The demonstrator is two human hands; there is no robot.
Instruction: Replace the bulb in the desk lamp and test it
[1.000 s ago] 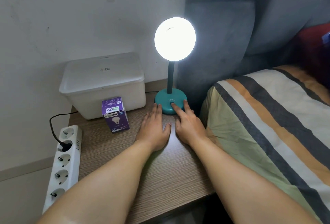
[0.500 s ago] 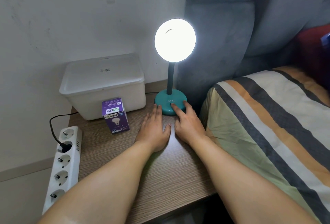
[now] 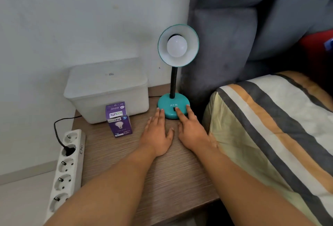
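A teal desk lamp (image 3: 173,103) stands at the back of the wooden bedside table (image 3: 162,180). Its shade faces me, and the white bulb (image 3: 176,46) inside is dark. My right hand (image 3: 191,128) lies flat on the table, index finger resting on the black switch of the lamp's base. Beside it, my left hand (image 3: 157,133) lies flat with its fingertips touching the base's left edge. Neither hand holds anything. A purple bulb box (image 3: 119,119) stands upright left of my left hand.
A white lidded plastic bin (image 3: 108,88) sits behind the bulb box against the wall. A white power strip (image 3: 66,168) with one black plug lies along the table's left edge. A striped bed (image 3: 270,126) and grey headboard (image 3: 234,27) border the right side.
The lamp was lit in both earlier frames and is now off. My hands have stayed in place at the lamp's base.
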